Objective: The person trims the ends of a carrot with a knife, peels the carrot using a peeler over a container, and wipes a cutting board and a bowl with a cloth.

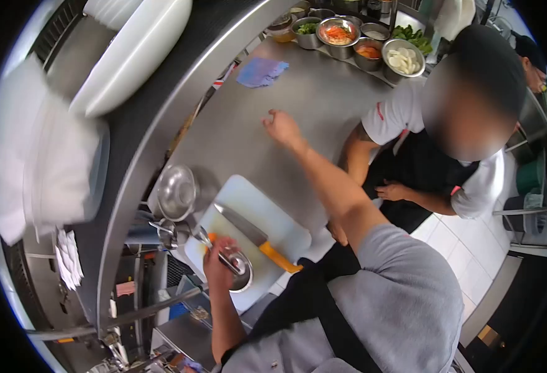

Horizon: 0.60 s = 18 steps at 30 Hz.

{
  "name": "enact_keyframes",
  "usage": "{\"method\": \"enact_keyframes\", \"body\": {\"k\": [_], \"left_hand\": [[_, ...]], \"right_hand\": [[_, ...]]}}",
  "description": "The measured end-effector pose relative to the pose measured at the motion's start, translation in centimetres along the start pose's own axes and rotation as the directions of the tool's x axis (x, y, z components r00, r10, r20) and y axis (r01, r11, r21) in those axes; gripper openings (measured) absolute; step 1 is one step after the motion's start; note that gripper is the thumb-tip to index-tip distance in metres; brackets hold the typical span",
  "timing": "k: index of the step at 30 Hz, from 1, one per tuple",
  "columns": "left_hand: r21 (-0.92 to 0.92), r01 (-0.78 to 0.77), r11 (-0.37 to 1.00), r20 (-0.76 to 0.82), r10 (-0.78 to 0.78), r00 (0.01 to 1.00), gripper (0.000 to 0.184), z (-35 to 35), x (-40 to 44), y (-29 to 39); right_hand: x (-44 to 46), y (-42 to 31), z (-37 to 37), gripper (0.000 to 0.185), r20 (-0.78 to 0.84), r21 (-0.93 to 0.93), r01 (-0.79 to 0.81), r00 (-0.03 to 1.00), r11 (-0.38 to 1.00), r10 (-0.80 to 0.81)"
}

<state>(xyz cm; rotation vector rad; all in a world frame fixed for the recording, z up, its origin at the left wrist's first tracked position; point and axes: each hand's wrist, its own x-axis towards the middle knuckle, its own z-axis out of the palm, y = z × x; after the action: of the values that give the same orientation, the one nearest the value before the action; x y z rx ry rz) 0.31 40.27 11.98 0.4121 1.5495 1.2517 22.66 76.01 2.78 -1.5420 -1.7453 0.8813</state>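
Note:
My right hand (281,128) is stretched out over the bare steel counter (236,130), its fingers curled in with nothing visible in them. Low on the left, my left hand (218,258) grips a shiny metal utensil (231,262), whose kind is partly hidden by the fingers. It is over a small metal bowl (243,278) at the edge of a white cutting board (292,217). A knife (248,230) with an orange handle lies across that board. Beyond it stands a larger steel bowl (177,193). A blue cloth (261,73) rests farther up the counter.
Metal containers of cut vegetables (338,35) line the far end. A co-worker in a black apron (404,168) stands close on the right, hands near the counter edge. A raised shelf (180,81) with white dishes (130,59) runs along the left.

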Motion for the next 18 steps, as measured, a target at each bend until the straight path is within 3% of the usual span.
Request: {"method": "enact_keyframes", "body": {"k": [1,2,4,7,9,14,18], "left_hand": [[-0.004,0.001,1.0,0.0,-0.001,1.0,0.032,0.2,0.0,0.2],[0.015,-0.007,1.0,0.002,0.007,1.0,0.031,0.5,-0.5,0.8],[0.094,-0.015,0.995,0.001,0.015,1.0,0.029,1.3,-1.2,2.0],[0.202,-0.042,0.979,0.027,0.037,0.999,0.029,1.4,-1.9,3.2],[0.268,-0.092,0.959,0.029,0.087,0.996,0.031,1.6,-2.5,3.7],[0.321,-0.014,0.947,0.038,0.002,0.999,0.036,2.1,-3.8,4.3],[0.31,-0.013,0.951,0.084,-0.014,0.996,0.035,2.4,-3.5,5.5]], "right_hand": [[3.6,1.4,0.5,0.055,0.021,-0.127,0.003,1.0,0.992,-0.001],[5.6,2.0,1.0,0.055,0.022,-0.094,-0.017,1.0,0.995,0.019],[8.7,3.4,1.3,0.068,0.076,-0.355,0.03,0.997,0.934,-0.003],[12.2,3.9,1.4,0.078,0.181,-0.456,0.099,0.983,0.884,-0.017],[14.3,3.5,1.5,0.078,0.173,-0.469,0.119,0.984,0.875,-0.041],[18.9,3.0,2.9,0.076,0.163,-0.508,0.171,0.981,0.844,-0.101],[21.2,4.0,3.9,0.063,0.189,-0.532,0.187,0.977,0.825,-0.099]]}}
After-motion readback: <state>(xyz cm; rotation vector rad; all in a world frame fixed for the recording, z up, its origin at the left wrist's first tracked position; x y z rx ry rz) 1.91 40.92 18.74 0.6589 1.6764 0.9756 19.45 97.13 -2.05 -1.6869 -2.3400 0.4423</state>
